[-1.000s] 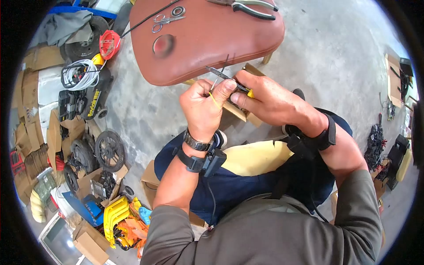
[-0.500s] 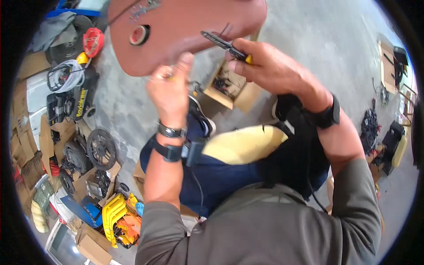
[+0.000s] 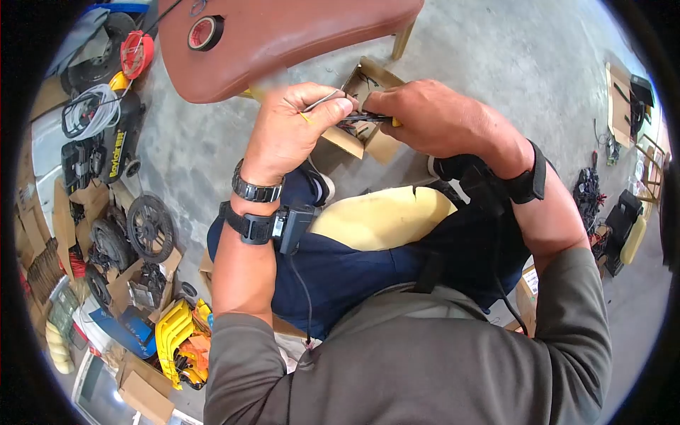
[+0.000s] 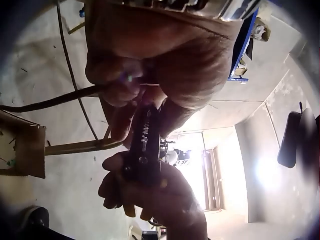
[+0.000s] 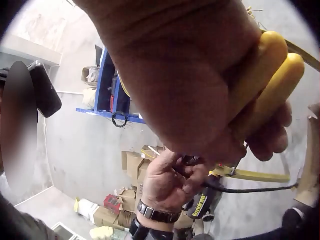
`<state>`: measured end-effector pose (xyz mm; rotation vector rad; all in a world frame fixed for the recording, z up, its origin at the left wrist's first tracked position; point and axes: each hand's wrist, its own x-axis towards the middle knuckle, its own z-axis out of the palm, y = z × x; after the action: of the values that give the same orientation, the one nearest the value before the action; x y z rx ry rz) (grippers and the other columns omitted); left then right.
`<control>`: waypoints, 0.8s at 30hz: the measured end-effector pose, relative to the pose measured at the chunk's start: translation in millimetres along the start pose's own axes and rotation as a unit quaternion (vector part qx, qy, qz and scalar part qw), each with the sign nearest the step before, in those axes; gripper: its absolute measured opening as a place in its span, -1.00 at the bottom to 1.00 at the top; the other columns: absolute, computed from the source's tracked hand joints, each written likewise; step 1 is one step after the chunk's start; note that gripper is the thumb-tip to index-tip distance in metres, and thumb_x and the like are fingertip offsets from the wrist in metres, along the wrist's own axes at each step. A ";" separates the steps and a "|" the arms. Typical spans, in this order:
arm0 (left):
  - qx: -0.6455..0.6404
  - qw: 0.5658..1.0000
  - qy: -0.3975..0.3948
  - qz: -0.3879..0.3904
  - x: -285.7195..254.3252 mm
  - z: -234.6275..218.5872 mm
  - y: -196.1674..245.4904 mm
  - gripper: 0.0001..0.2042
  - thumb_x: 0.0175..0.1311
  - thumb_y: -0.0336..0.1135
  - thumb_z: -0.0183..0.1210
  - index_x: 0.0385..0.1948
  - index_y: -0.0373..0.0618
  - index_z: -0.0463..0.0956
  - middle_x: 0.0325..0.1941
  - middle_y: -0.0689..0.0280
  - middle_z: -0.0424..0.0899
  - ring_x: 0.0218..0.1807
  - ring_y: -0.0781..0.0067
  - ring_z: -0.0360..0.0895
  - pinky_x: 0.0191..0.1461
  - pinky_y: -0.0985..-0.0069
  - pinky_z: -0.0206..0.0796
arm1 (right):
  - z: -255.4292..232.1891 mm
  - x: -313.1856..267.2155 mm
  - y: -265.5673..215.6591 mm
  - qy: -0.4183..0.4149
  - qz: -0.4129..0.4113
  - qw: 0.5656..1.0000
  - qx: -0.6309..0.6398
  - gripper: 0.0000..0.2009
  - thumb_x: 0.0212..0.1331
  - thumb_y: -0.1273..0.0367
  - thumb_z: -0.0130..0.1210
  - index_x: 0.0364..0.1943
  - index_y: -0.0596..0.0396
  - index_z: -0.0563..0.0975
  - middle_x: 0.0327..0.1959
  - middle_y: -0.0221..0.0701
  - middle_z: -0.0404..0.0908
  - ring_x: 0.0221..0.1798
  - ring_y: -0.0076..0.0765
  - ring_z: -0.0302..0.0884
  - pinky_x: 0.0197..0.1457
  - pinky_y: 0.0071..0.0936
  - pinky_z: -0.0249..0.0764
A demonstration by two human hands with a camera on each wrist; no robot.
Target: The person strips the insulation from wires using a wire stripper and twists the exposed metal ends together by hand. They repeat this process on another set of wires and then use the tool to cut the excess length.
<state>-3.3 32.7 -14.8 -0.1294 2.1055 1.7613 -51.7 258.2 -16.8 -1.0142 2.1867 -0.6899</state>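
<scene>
In the head view the left hand [image 3: 287,131] pinches a thin grey wire [image 3: 320,101] and a yellow one [image 3: 307,118] between thumb and fingers. The right hand [image 3: 443,117] grips a black tool [image 3: 372,118] whose tip meets the left fingertips; the exact contact is hidden. Its yellow handles [image 5: 262,82] lie in the right palm in the right wrist view. From the left wrist, the tool's dark lettered body [image 4: 145,142] rises from the right hand [image 4: 155,195] to the left fingers, and a dark cable [image 4: 60,100] runs out of the left hand [image 4: 165,55].
A padded red-brown seat [image 3: 283,35] carries a roll of black tape [image 3: 205,32]. An open cardboard box [image 3: 343,139] with small parts stands on the floor below the hands. At left are wheels [image 3: 150,228], cartons and yellow parts [image 3: 172,340]; cables [image 3: 587,193] lie at right.
The hands drew apart half a second ago and are together again, with the tool's tip now at the left fingertips. The seat has shifted up and left in the head view.
</scene>
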 end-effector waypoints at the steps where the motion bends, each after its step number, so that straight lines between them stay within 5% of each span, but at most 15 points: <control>1: 0.001 1.000 -0.001 -0.012 -0.8 0.7 2.2 -0.86 0.30 -0.37 0.29 -0.26 -0.24 0.74 -0.37 0.38 0.74 -0.36 0.68 0.51 -0.23 0.62 0.35 | 1.6 -0.6 -0.2 -0.001 -0.002 1.000 -0.018 -0.74 0.19 0.44 0.13 -0.02 0.10 0.56 -0.29 -0.06 0.69 -0.15 0.19 0.64 -0.06 0.02 0.50; 2: 0.001 1.000 -0.003 -0.023 -1.2 1.5 3.1 -0.88 0.28 -0.41 0.30 -0.27 -0.27 0.74 -0.32 0.32 0.77 -0.25 0.60 0.62 -0.08 0.57 0.47 | 3.2 -1.2 0.0 -0.002 -0.003 0.999 -0.035 -0.72 0.16 0.46 0.13 -0.02 0.09 0.56 -0.30 -0.07 0.70 -0.15 0.18 0.66 -0.06 0.01 0.53; 8: 0.018 0.997 0.077 -0.017 3.9 10.4 -12.0 -0.85 0.25 -0.35 0.33 -0.34 -0.27 0.73 -0.44 0.38 0.75 -0.37 0.66 0.56 -0.23 0.60 0.41 | 20.7 -2.7 15.3 0.108 -0.045 0.981 -0.155 -0.58 0.12 0.50 0.12 0.12 -0.07 0.56 -0.29 -0.17 0.73 -0.16 0.03 0.72 -0.09 -0.09 0.58; 11: 0.002 0.995 0.090 -0.035 6.2 8.5 -10.5 -0.84 0.21 -0.33 0.39 -0.39 -0.26 0.71 -0.47 0.40 0.72 -0.40 0.70 0.52 -0.28 0.62 0.37 | 10.5 -7.3 13.5 0.096 -0.049 0.977 -0.182 -0.60 0.22 0.42 0.18 0.18 -0.07 0.53 -0.17 -0.25 0.71 0.04 -0.03 0.63 0.10 -0.09 0.47; 14: 0.015 0.995 0.076 -0.060 4.9 7.8 -9.9 -0.81 0.16 -0.31 0.45 -0.44 -0.23 0.68 -0.50 0.41 0.69 -0.40 0.71 0.51 -0.29 0.63 0.36 | 2.4 -9.9 22.9 0.095 -0.049 0.974 -0.198 -0.60 0.13 0.50 0.09 0.08 -0.14 0.62 -0.28 -0.25 0.74 -0.13 -0.06 0.74 -0.08 -0.12 0.60; 17: 0.015 0.997 0.066 -0.047 6.7 13.4 -10.6 -0.80 0.12 -0.33 0.50 -0.42 -0.24 0.66 -0.46 0.40 0.71 -0.39 0.70 0.54 -0.28 0.64 0.38 | -11.9 -14.0 33.1 0.068 0.025 0.973 -0.218 -0.63 0.14 0.49 0.08 0.05 -0.14 0.64 -0.25 -0.24 0.75 -0.10 -0.04 0.73 -0.03 -0.11 0.59; 21: -0.032 0.997 0.049 -0.057 5.2 14.4 -11.3 -0.79 0.09 -0.46 0.48 -0.30 -0.28 0.65 -0.34 0.33 0.73 -0.34 0.61 0.61 -0.17 0.58 0.49 | -20.5 -13.7 41.1 0.140 0.070 0.975 -0.157 -0.69 0.20 0.45 0.09 0.03 -0.03 0.62 -0.22 -0.14 0.73 -0.08 0.06 0.69 0.02 -0.10 0.57; 24: -0.043 0.998 0.032 -0.041 8.1 6.9 -11.9 -0.78 0.08 -0.55 0.44 -0.24 -0.30 0.64 -0.28 0.30 0.72 -0.27 0.54 0.65 -0.10 0.55 0.55 | -43.5 -14.5 23.2 0.120 0.120 0.985 -0.010 -0.67 0.28 0.46 0.16 0.14 0.10 0.57 -0.07 -0.17 0.71 -0.04 -0.06 0.67 0.08 -0.29 0.54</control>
<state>-5.4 38.3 -29.6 -0.2946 2.0384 1.8220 -86.5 291.4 1.3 -0.6884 2.4759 -0.7073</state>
